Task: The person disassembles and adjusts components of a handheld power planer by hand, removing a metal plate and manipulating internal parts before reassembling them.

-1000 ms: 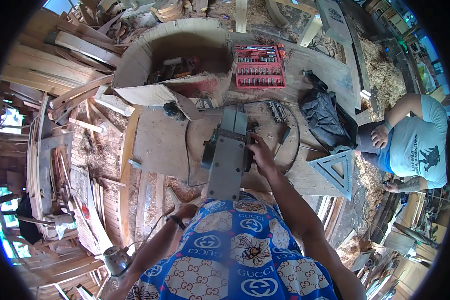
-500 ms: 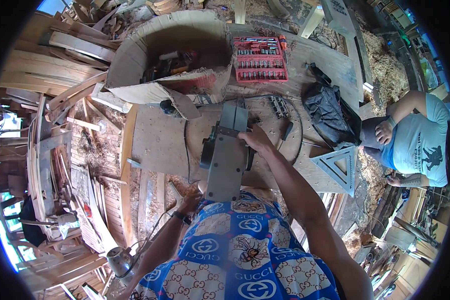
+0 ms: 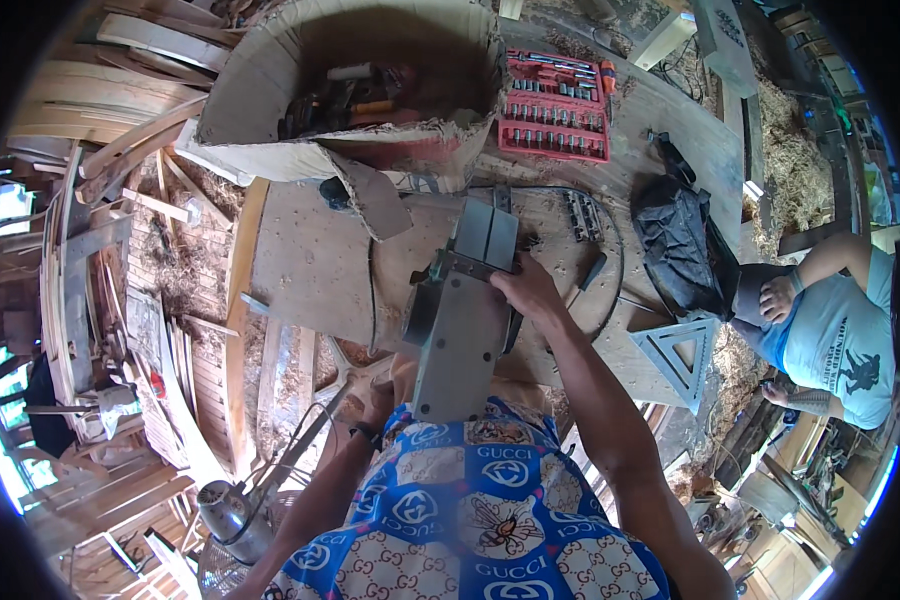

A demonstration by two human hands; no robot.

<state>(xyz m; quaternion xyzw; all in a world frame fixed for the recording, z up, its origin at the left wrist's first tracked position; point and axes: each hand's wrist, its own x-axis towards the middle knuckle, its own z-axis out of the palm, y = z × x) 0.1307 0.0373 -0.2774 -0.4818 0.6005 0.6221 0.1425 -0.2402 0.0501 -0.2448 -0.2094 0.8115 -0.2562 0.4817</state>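
A grey electric planer [image 3: 460, 330] stands tipped up with its flat metal sole facing me, its lower end resting against my patterned blue shirt. My right hand [image 3: 530, 292] rests on its upper right side, fingers at the mechanism near the middle of the sole. My left hand [image 3: 378, 398] is low at the planer's left base, mostly hidden by the tool and shirt, so its grip is unclear. A black cord loops from the planer across the wooden bench [image 3: 310, 270].
A torn cardboard box of tools [image 3: 360, 100] and a red socket set [image 3: 555, 105] lie at the back. A black bag [image 3: 675, 240] and a grey triangle square [image 3: 682, 355] sit to the right. Another person in a light blue shirt [image 3: 835, 340] stands right. A fan [image 3: 225, 515] is lower left.
The view has shifted closer to the planer. My right hand has slid slightly along the planer's upper side; my left hand stays low at its base.
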